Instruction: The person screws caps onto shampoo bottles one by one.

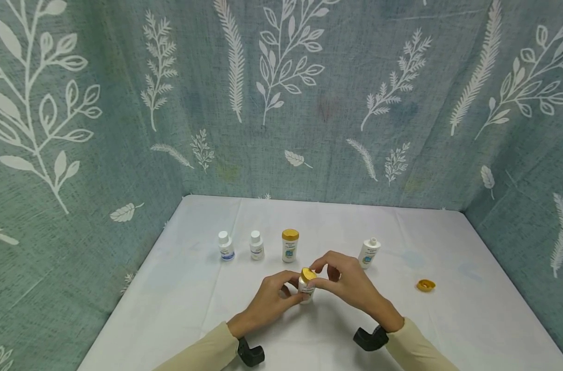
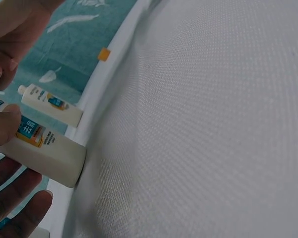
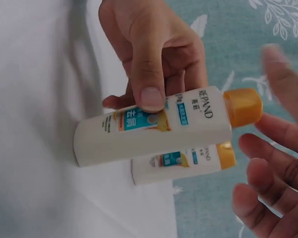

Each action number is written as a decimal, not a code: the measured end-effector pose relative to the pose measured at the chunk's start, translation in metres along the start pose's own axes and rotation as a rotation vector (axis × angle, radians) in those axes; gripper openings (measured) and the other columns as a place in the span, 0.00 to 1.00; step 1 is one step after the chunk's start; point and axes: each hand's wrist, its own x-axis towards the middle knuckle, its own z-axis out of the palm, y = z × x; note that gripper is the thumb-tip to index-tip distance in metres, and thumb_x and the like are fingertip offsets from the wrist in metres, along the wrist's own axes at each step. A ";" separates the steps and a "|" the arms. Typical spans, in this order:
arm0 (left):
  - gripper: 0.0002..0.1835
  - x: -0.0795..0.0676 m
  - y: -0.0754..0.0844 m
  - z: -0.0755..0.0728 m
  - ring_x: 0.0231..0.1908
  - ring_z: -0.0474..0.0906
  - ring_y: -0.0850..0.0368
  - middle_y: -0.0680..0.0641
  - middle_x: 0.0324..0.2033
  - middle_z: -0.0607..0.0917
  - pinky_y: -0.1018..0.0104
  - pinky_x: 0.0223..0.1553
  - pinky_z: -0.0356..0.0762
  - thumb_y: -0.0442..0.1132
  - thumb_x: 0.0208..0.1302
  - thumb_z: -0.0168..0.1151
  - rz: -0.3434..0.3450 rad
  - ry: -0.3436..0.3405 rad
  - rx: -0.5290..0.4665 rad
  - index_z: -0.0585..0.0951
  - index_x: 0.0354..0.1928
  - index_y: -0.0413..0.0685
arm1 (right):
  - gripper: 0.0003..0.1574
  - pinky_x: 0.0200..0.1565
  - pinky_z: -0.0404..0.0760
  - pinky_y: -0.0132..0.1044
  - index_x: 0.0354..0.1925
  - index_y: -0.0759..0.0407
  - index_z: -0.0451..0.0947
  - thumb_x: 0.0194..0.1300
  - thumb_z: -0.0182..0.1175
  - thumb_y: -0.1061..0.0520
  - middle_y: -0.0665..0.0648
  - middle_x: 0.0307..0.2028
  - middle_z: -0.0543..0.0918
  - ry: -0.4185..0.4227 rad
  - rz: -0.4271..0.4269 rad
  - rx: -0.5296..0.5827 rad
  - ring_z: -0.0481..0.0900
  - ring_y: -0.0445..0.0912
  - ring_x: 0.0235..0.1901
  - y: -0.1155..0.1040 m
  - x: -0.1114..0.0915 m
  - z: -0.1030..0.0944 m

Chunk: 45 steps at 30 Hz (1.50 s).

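Note:
A white shampoo bottle with a yellow cap stands near the middle of the table. My left hand grips its body, thumb across the label. Around the cap, my right hand is held with thumb and fingers spread. In the right wrist view the thumb is blurred and apart from the cap; the index fingertip lies close beside it, and contact is unclear. Behind stands a matching yellow-capped bottle. To the right is a white bottle with its narrow neck uncovered.
A loose yellow cap lies on the white table at the right. Two small white-capped bottles, one farther left and one nearer the middle, stand at the back left. Green leaf-patterned cloth surrounds the table's back and sides.

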 end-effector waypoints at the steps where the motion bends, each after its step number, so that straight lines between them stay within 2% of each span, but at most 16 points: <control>1: 0.20 0.000 0.000 0.000 0.44 0.83 0.63 0.57 0.46 0.87 0.66 0.38 0.85 0.45 0.64 0.75 0.000 0.001 0.001 0.82 0.56 0.52 | 0.15 0.26 0.74 0.30 0.46 0.45 0.85 0.62 0.75 0.48 0.43 0.39 0.85 -0.002 -0.005 0.006 0.72 0.37 0.26 0.001 0.000 -0.001; 4: 0.20 0.000 0.001 0.000 0.44 0.83 0.62 0.57 0.46 0.87 0.66 0.38 0.85 0.46 0.64 0.75 -0.008 0.002 0.007 0.82 0.56 0.52 | 0.15 0.28 0.78 0.31 0.54 0.46 0.84 0.70 0.69 0.54 0.47 0.48 0.86 -0.033 -0.037 0.040 0.76 0.38 0.30 0.003 0.001 -0.005; 8: 0.20 0.001 0.002 0.000 0.44 0.83 0.64 0.58 0.46 0.87 0.65 0.39 0.85 0.47 0.64 0.75 -0.019 -0.003 0.011 0.83 0.56 0.52 | 0.21 0.27 0.79 0.33 0.63 0.49 0.80 0.75 0.61 0.60 0.50 0.58 0.84 -0.142 -0.080 0.102 0.79 0.40 0.34 0.006 0.002 -0.010; 12: 0.20 0.001 0.003 0.000 0.44 0.82 0.64 0.57 0.46 0.87 0.66 0.39 0.85 0.46 0.64 0.74 -0.018 -0.009 0.011 0.82 0.56 0.51 | 0.21 0.29 0.80 0.35 0.64 0.50 0.80 0.76 0.59 0.60 0.50 0.60 0.83 -0.231 -0.070 0.154 0.79 0.41 0.37 0.006 0.002 -0.012; 18: 0.20 0.000 0.003 0.000 0.44 0.82 0.64 0.57 0.46 0.87 0.67 0.39 0.85 0.44 0.64 0.75 -0.021 -0.007 0.017 0.82 0.56 0.51 | 0.20 0.34 0.82 0.35 0.63 0.52 0.80 0.76 0.59 0.58 0.50 0.60 0.83 -0.233 -0.066 0.133 0.80 0.40 0.40 0.007 0.002 -0.010; 24: 0.20 0.000 0.003 0.001 0.44 0.82 0.64 0.57 0.45 0.87 0.68 0.39 0.85 0.45 0.64 0.75 -0.013 -0.005 0.014 0.82 0.56 0.51 | 0.23 0.32 0.82 0.33 0.67 0.52 0.77 0.78 0.57 0.58 0.51 0.66 0.79 -0.287 -0.055 0.169 0.80 0.40 0.44 0.009 0.002 -0.007; 29: 0.19 0.001 0.002 0.002 0.44 0.83 0.64 0.58 0.46 0.87 0.66 0.39 0.85 0.46 0.64 0.74 -0.001 -0.005 0.000 0.83 0.55 0.53 | 0.17 0.32 0.81 0.35 0.59 0.53 0.83 0.74 0.62 0.58 0.48 0.55 0.83 -0.207 -0.073 0.145 0.78 0.39 0.37 0.008 0.002 -0.005; 33: 0.19 0.001 0.004 0.003 0.44 0.83 0.64 0.58 0.46 0.87 0.67 0.39 0.85 0.44 0.64 0.75 -0.001 -0.005 -0.001 0.83 0.55 0.53 | 0.13 0.29 0.78 0.32 0.53 0.49 0.86 0.71 0.66 0.53 0.43 0.48 0.83 -0.142 -0.025 0.102 0.75 0.38 0.31 0.007 0.000 -0.002; 36: 0.18 0.001 0.004 0.003 0.44 0.83 0.63 0.56 0.46 0.87 0.67 0.38 0.85 0.42 0.64 0.75 0.016 -0.002 0.005 0.83 0.55 0.52 | 0.12 0.27 0.76 0.32 0.49 0.47 0.87 0.68 0.69 0.50 0.41 0.43 0.82 -0.093 0.001 0.078 0.73 0.39 0.28 0.005 -0.001 0.001; 40: 0.17 0.001 0.003 0.003 0.43 0.83 0.62 0.55 0.45 0.87 0.66 0.37 0.85 0.41 0.64 0.75 0.036 0.003 0.009 0.83 0.54 0.51 | 0.10 0.25 0.74 0.31 0.45 0.45 0.87 0.64 0.73 0.50 0.39 0.36 0.80 -0.009 -0.016 0.049 0.72 0.40 0.26 0.004 -0.002 0.006; 45: 0.16 0.002 0.004 0.003 0.43 0.83 0.63 0.56 0.45 0.87 0.66 0.38 0.85 0.41 0.64 0.75 0.023 0.001 0.003 0.83 0.52 0.52 | 0.10 0.24 0.74 0.29 0.42 0.46 0.87 0.63 0.75 0.50 0.39 0.31 0.77 0.066 -0.021 -0.014 0.72 0.38 0.24 0.000 -0.001 0.012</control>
